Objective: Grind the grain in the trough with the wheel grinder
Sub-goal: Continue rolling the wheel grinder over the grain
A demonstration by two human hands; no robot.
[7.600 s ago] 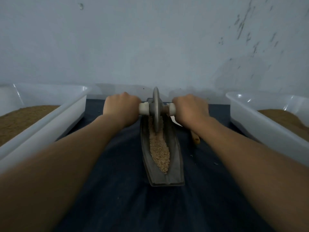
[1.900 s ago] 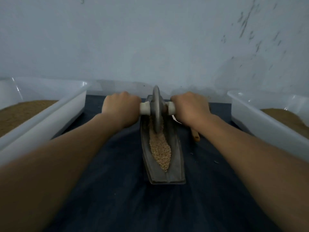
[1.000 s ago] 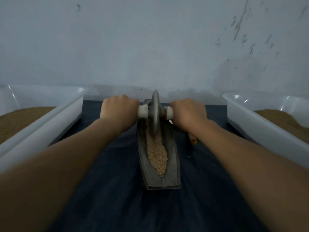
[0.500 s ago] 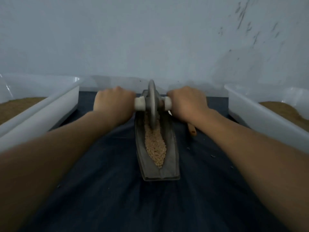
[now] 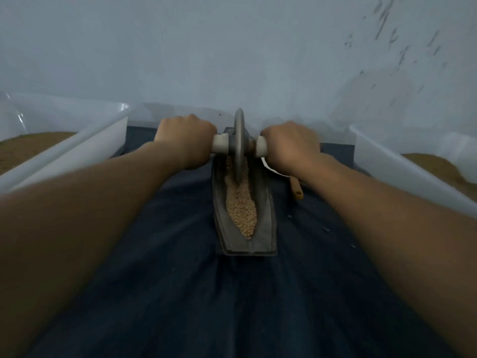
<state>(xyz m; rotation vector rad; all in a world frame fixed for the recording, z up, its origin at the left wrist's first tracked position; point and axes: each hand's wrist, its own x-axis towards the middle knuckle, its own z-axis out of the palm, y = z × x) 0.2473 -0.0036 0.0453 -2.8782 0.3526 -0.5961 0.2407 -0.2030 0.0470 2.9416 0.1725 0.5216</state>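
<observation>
Here the trough (image 5: 265,215) lies lengthwise on a dark cloth (image 5: 232,306), its blunt end nearest the person. Grain (image 5: 241,208) fills the trough's channel from under the wheel (image 5: 239,143) down almost to that near end. The wheel stands upright on edge toward the trough's far end, its rim down in the grain. A pale axle (image 5: 220,147) runs through it, crosswise to the trough. Left of the trough, the left hand (image 5: 184,140) has its grip wrapped round the axle's left end, fingers curled over the top. Right of the trough, the right hand (image 5: 290,148) holds the other end the same way. Just right of the trough, under the right wrist, lies a tool (image 5: 296,189) with a wooden handle, mostly hidden. Well left of the trough stands a white bin (image 5: 103,135) holding brown meal, and well right stands a second bin (image 5: 382,161) with the same. Behind the trough's far end rises a pale wall (image 5: 206,60).
</observation>
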